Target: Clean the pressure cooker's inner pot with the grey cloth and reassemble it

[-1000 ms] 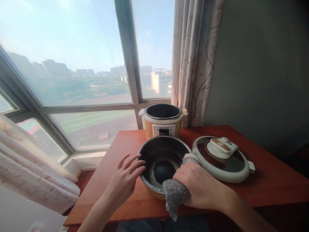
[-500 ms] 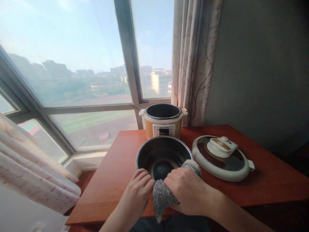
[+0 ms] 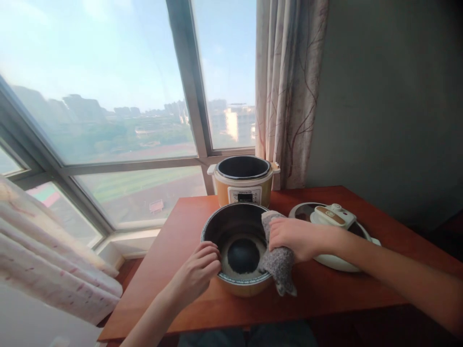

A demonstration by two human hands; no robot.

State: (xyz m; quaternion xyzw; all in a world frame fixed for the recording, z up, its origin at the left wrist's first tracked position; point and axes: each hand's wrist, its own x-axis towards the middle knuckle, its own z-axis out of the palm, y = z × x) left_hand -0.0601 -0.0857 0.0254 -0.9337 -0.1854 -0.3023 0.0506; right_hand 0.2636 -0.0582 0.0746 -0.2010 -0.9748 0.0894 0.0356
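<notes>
Round black-lined metal pot (image 3: 244, 288) sits on the reddish-brown wooden table (image 3: 161, 258), a cylindrical yellow-and-white cooker (image 3: 224, 195) behind it, a round white-rimmed lid (image 3: 335, 218) to its right. Left hand (image 3: 202, 264) grips the pot's left rim; right hand (image 3: 292, 237) clutches a fuzzy grey cloth (image 3: 281, 269) across its right.

Pot (image 3: 243, 255): round, deep, dark inside with a paler ring about a dark circular base; brownish outside. Mouth up, at the near edge of the table (image 3: 325, 291); slight tilt cannot be judged. Cloth (image 3: 278, 264): grey, speckled, fuzzy, paler at upper end. Bunched over the pot's right-hand rim, one corner hanging loose outside.
</notes>
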